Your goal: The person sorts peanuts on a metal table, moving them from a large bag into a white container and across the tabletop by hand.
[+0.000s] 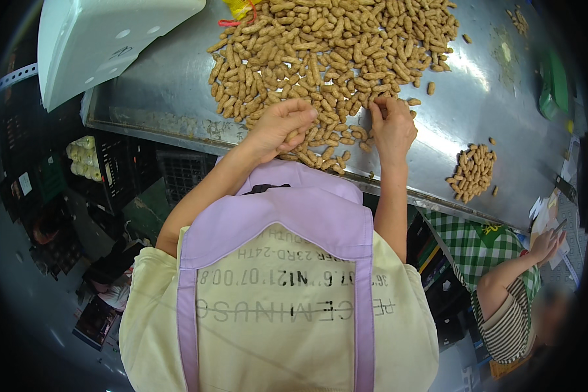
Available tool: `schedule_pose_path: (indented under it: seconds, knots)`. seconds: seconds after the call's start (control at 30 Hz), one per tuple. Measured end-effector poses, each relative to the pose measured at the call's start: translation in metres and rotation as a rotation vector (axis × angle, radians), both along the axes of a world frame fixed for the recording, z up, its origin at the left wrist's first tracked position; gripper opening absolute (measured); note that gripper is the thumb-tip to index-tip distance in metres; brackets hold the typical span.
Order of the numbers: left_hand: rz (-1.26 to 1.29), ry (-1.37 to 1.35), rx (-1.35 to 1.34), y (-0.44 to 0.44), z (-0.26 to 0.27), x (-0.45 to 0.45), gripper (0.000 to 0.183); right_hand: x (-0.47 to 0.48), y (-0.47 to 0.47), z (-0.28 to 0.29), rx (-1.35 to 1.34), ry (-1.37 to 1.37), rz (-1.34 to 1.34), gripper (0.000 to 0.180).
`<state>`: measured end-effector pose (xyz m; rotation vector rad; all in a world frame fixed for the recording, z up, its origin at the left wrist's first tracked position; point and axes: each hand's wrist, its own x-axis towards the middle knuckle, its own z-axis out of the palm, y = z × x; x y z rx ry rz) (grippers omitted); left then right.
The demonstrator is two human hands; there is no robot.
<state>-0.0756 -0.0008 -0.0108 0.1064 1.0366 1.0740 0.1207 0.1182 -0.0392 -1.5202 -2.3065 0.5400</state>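
Note:
A wide heap of unshelled peanuts (pixel 318 54) is spread over the metal table (pixel 176 93) before me. My left hand (pixel 285 126) is over the near part of the heap, its fingers curled and thumb against the forefinger. A peanut seems to show within those curled fingers. At the heap's right edge, my right hand (pixel 394 125) is turned down with thumb and fingertips close together. Its fingertips touch or nearly touch peanuts; whether one is pinched there is hidden. Loose peanuts lie between the two hands, down to the table's near edge.
A small peanut pile (pixel 473 171) sits to the right. At the left stands a white foam box (pixel 112 44); yellow netting (pixel 240 9) touches the heap's far side. A green scoop-like item (pixel 553 85) lies far right. Another person in a checked apron (pixel 475 245) is at the right.

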Motion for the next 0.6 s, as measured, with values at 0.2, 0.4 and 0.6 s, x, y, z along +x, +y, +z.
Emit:
schedule_pose_path:
  seconds: [0.2, 0.4, 0.6]
  knots:
    - [-0.049, 0.127, 0.071, 0.001, 0.006, 0.007, 0.019, -0.012, -0.015, 0.015, -0.752, 0.869, -0.115, 0.018]
    - [-0.183, 0.219, 0.166, -0.002, 0.006, 0.009, 0.026, -0.032, -0.037, 0.028, -1.042, 1.083, -0.040, 0.030]
    - [-0.119, 0.305, 0.202, -0.006, 0.000, 0.009, 0.021, -0.036, -0.046, 0.025, -0.948, 0.957, 0.072, 0.021]
